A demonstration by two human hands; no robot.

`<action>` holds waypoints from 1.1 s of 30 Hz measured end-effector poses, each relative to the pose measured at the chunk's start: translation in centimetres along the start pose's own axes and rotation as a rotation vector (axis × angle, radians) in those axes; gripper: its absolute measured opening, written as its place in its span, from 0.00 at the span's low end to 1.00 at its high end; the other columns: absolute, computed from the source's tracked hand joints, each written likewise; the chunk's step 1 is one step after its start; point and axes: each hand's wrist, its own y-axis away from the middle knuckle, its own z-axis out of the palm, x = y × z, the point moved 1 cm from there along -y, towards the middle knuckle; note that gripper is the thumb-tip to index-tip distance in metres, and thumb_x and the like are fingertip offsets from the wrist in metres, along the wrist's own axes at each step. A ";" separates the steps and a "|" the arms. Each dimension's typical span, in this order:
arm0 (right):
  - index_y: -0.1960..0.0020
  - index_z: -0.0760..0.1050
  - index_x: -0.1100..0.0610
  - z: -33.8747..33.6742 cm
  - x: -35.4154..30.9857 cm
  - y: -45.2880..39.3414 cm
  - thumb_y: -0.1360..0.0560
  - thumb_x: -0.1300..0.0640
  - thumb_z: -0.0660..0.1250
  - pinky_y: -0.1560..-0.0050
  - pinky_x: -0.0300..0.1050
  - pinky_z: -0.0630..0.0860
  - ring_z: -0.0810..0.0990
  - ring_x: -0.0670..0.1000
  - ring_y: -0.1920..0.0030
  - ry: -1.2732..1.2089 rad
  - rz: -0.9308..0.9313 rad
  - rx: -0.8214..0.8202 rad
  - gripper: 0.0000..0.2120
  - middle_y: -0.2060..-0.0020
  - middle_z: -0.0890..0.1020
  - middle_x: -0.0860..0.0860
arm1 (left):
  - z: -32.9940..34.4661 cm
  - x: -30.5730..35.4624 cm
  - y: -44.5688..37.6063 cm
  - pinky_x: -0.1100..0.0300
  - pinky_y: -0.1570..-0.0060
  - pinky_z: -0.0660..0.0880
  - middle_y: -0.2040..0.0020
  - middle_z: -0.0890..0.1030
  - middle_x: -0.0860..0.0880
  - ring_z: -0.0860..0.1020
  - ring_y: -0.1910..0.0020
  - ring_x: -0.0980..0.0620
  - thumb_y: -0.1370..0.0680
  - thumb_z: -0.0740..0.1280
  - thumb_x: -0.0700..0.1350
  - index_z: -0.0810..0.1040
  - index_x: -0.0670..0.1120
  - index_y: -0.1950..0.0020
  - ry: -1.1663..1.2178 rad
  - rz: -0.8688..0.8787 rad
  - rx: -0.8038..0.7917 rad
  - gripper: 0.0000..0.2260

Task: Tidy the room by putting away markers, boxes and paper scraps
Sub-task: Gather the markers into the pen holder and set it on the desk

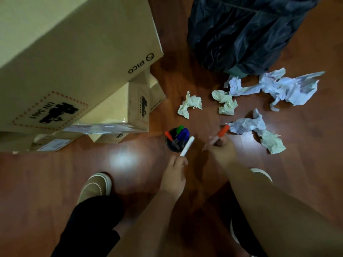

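A reddish-brown wooden floor (130,179) fills the scene, seen from above. On the left, cardboard boxes (74,58) are stacked, the largest leaning over smaller ones. At the far right, a black rubbish bag (245,32) stands on the floor. Near its base, crumpled paper scraps (278,88) are scattered, white ones to the right and two yellowish ones to their left.

A small dark cup (174,143) is set on the floor in the middle, just right of the boxes; green, blue and orange markers are held in it. A white marker (187,146) is pinched by its near end in the fingers of the left hand (175,175), its far end lying over the rim of the cup. An orange-capped marker (221,133) is gripped by the closed fingers of the right hand (220,151), its cap pointing away, just beside a crumpled paper scrap. The right hand is blurred.

Tan shoes and dark trouser legs are seen at the near edge.
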 end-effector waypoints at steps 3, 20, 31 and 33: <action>0.59 0.80 0.49 1.5 -2.7 0.2 0.32 0.62 0.76 0.45 0.49 0.79 0.84 0.48 0.53 -0.082 -0.094 -0.070 0.10 0.58 0.84 0.44 | -2.5 0.5 0.0 0.47 0.44 0.76 0.49 0.71 0.52 0.75 0.49 0.49 0.25 0.60 0.28 0.71 0.53 0.51 0.139 -0.081 0.279 0.19; 0.29 0.65 0.54 6.0 -1.0 0.3 0.28 0.65 0.67 0.42 0.49 0.77 0.79 0.53 0.42 0.251 0.017 -0.164 0.29 0.40 0.79 0.53 | -2.2 -0.8 -5.1 0.41 0.24 0.37 0.23 0.27 0.53 0.33 0.21 0.47 0.19 0.57 0.56 0.30 0.57 0.23 -0.264 -0.038 -0.190 0.38; 0.29 0.67 0.50 6.3 -2.0 -0.7 0.26 0.63 0.66 0.37 0.49 0.71 0.75 0.52 0.38 0.223 0.120 -0.390 0.27 0.37 0.76 0.50 | -3.9 -2.7 -2.3 0.50 0.25 0.52 0.20 0.41 0.58 0.48 0.22 0.53 0.20 0.60 0.54 0.58 0.64 0.25 -0.198 0.115 0.040 0.24; 0.29 0.68 0.50 6.7 -2.4 -1.0 0.25 0.63 0.63 0.38 0.50 0.73 0.76 0.53 0.40 0.189 0.132 -0.383 0.25 0.38 0.77 0.51 | -4.4 -2.7 -2.1 0.55 0.27 0.56 0.22 0.49 0.58 0.54 0.26 0.58 0.21 0.65 0.49 0.63 0.58 0.27 -0.057 -0.003 0.178 0.24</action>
